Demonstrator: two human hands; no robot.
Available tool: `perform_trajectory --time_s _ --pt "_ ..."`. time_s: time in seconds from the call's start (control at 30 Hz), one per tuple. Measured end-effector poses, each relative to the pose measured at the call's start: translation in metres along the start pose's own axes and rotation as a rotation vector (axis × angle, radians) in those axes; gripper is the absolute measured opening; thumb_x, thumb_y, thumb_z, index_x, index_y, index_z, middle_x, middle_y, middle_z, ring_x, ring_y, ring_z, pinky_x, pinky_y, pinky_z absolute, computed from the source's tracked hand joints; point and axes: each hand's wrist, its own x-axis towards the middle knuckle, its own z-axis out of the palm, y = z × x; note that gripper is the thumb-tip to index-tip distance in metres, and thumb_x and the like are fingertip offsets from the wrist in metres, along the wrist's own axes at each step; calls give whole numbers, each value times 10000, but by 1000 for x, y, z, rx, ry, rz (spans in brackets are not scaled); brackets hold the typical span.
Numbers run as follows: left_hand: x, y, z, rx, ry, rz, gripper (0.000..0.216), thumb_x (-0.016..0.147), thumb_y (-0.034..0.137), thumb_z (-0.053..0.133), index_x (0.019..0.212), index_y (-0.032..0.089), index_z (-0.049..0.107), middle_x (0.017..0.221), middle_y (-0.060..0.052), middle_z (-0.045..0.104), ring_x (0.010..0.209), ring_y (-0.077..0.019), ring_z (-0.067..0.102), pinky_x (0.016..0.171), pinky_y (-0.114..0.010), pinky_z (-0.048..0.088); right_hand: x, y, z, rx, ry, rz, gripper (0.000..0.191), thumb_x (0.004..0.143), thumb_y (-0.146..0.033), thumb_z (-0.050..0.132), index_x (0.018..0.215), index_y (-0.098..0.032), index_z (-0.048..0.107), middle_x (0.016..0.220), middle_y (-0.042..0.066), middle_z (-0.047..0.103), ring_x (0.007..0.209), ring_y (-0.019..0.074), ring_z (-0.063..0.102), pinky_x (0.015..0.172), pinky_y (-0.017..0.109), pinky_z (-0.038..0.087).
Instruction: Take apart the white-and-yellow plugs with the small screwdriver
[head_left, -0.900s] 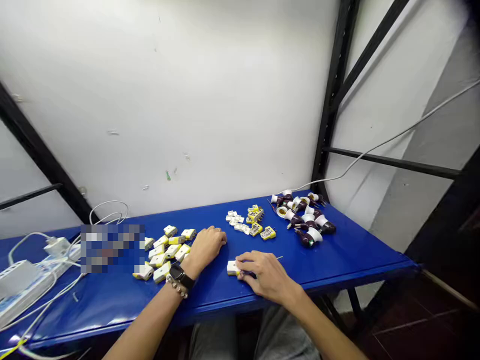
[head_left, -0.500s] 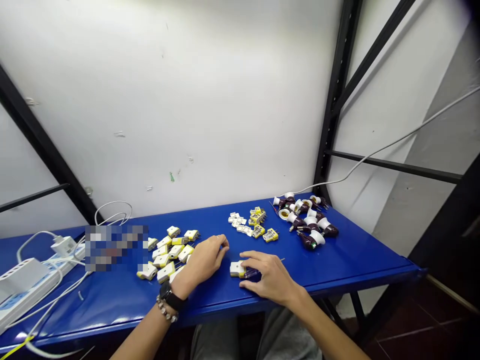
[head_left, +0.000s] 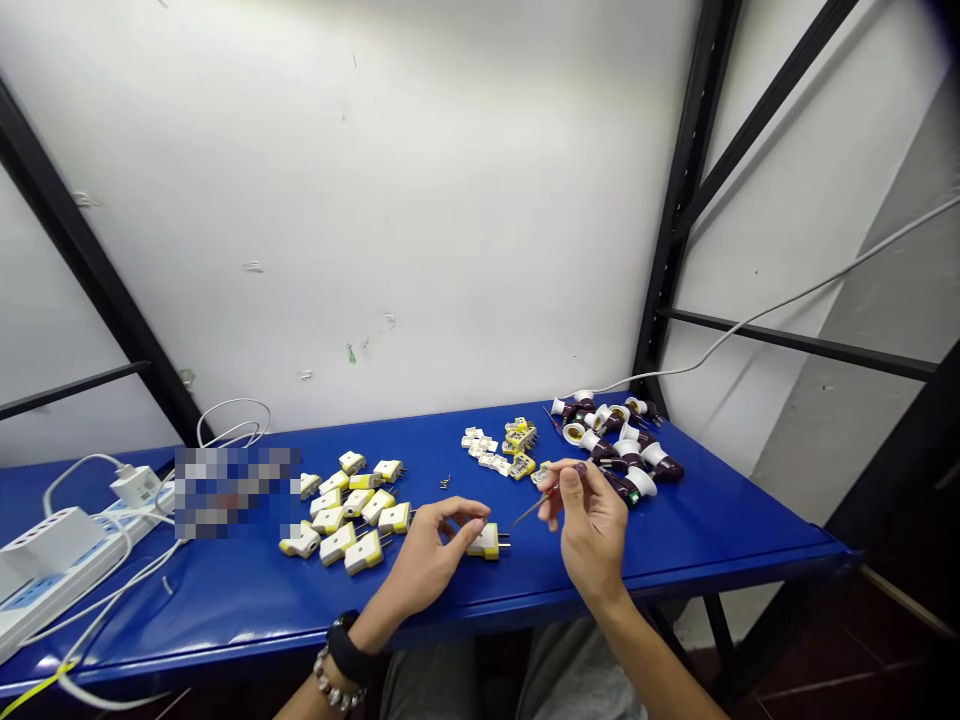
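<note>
Left hand (head_left: 436,556) at plug (head_left: 486,541) on blue table (head_left: 705,520) — thumb and forefinger close together, cannot tell if pinching anything. Right hand (head_left: 596,530) pinches screwdriver (head_left: 532,510) by handle, likely keeping tip free. Small screws (head_left: 445,483) lie nearby — probably for easy reach.

No lettering, brand or number can be read in the view. The white cube charger (head_left: 133,486) on the power strip (head_left: 64,600) shows faint grey print on its side, too small to make out. On the yellow-and-white plugs (head_left: 485,543) any wording is likewise illegible, and pixelation covers one patch of the surface (head_left: 247,600).
</note>
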Motion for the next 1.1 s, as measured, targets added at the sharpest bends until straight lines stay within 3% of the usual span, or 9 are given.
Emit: perform_trajectory --time_s 0.23,0.47,0.57,0.77,1.1 --pt "-1 0 8 -125 -15 -31 289 888 417 654 1011 185 772 1002 -76 773 899 -241 685 778 -317 521 -2 2 10 95 -3 62 334 952 -510 605 854 -191 615 737 16 654 498 136 635 397 229 520" --pt "-3 7 6 -29 23 21 202 892 331 653 986 206 781 966 -50 782 831 -207 675 720 -292 498 -4 2 13 73 -40 77 338 955 -510 599 841 -193 610 736 5 649 489 126 626 399 221 509" --pt "-4 8 4 71 58 84 164 883 277 665 987 227 781 922 -29 786 769 -190 657 695 -295 486 -2 1 15 28 -112 74 353 964 -509 583 809 -193 606 717 6 639 496 127 622 408 219 502" --pt "-1 -1 3 268 41 224 199 866 184 669 1011 262 782 902 -21 787 868 -225 674 784 -340 513 6 11 23 -112 -341 64 326 983 -464 560 788 -205 591 655 -13 600 481 123 584 470 234 483" --pt "1 -14 1 308 -2 142 184 888 199 643 963 263 799 918 -29 786 885 -231 690 822 -336 506 13 22 31 -261 -543 54 294 990 -422 538 798 -204 586 683 -7 620 521 138 622 529 245 494"
